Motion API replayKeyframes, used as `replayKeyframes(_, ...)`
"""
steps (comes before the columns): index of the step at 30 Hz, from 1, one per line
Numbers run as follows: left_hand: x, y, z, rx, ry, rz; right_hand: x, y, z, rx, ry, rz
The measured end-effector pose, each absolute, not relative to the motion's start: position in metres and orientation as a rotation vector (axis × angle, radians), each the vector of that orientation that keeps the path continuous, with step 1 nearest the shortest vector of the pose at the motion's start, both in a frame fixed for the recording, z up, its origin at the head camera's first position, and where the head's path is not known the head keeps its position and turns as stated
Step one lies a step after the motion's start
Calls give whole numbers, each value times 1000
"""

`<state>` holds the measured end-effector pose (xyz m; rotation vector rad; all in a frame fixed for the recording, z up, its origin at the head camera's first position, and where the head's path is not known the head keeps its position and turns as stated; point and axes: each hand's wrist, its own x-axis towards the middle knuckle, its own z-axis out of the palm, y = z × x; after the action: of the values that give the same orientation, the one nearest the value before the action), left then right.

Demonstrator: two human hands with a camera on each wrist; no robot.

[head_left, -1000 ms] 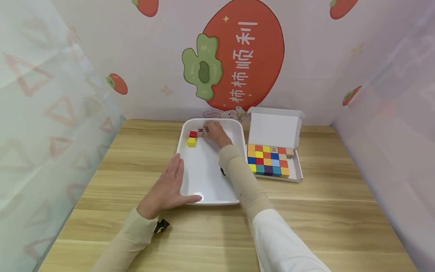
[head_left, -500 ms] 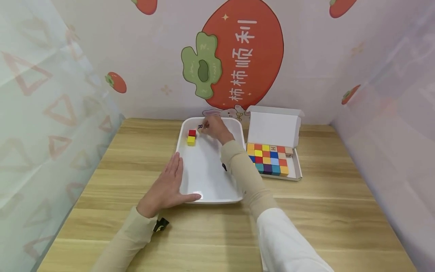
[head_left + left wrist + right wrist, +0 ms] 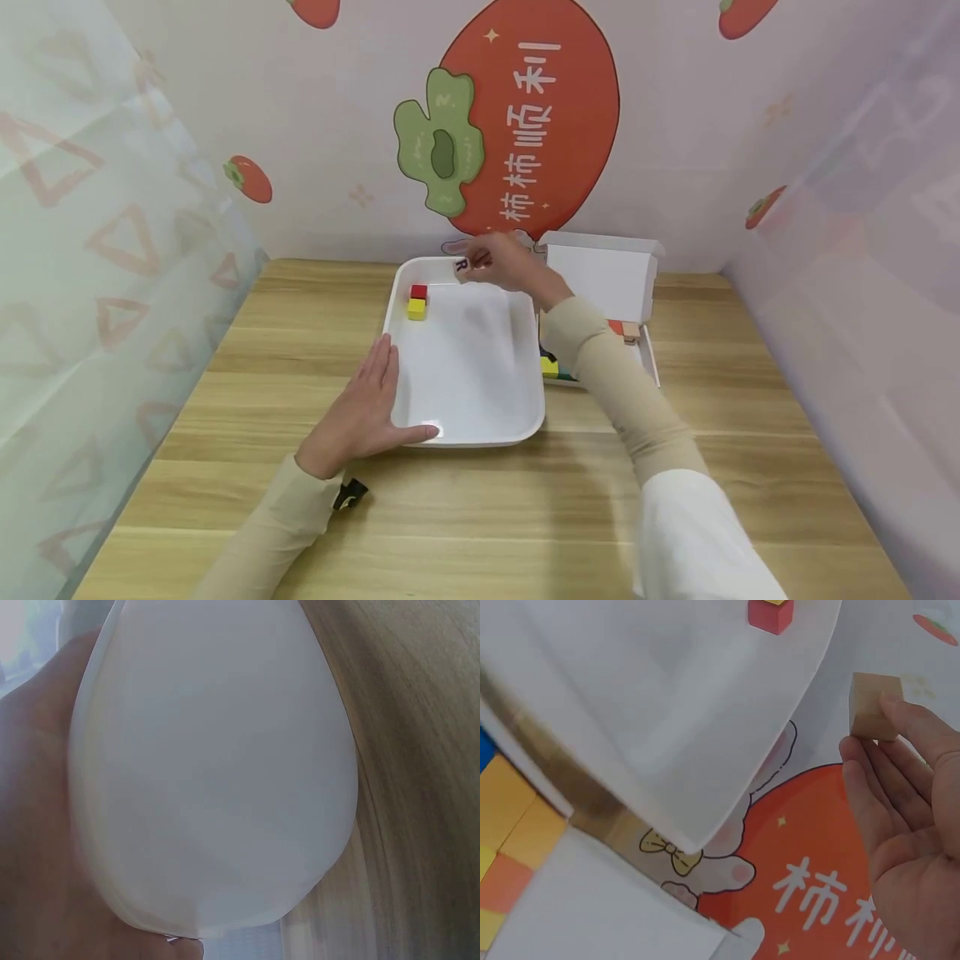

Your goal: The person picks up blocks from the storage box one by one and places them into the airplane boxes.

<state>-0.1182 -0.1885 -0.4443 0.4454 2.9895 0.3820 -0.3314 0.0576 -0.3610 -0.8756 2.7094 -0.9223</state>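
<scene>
My right hand (image 3: pixel 510 260) pinches a plain wooden letter cube (image 3: pixel 462 268) marked with an R, between thumb and fingers. It is raised over the far end of the white tray (image 3: pixel 465 375); in the right wrist view the wooden cube (image 3: pixel 875 709) appears past the rim, its bare faces toward the camera. Inside the tray, near the far left corner, a red cube (image 3: pixel 418 292) touches a yellow cube (image 3: pixel 416 309). My left hand (image 3: pixel 360 417) rests on the tray's near left corner, fingers straight along the left side and thumb along the front rim.
Right of the tray stands a white cardboard box with its lid (image 3: pixel 596 279) up, holding rows of coloured cubes, partly hidden by my right arm. A patterned backdrop (image 3: pixel 315 217) rises behind the wooden table (image 3: pixel 465 517).
My right hand has lifted the R cube off the tray floor beside the red cube and moved it up and to the right. The left hand stays at the tray's corner.
</scene>
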Motion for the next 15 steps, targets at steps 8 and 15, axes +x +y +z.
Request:
replayKeyframes(8,-117,-189,-443,455,2987,384,-295,114,-359,-827,2736,-925)
replayKeyframes(15,-117,-189,-443,477,2994,394,-265,168,-364,-689,2798,-924)
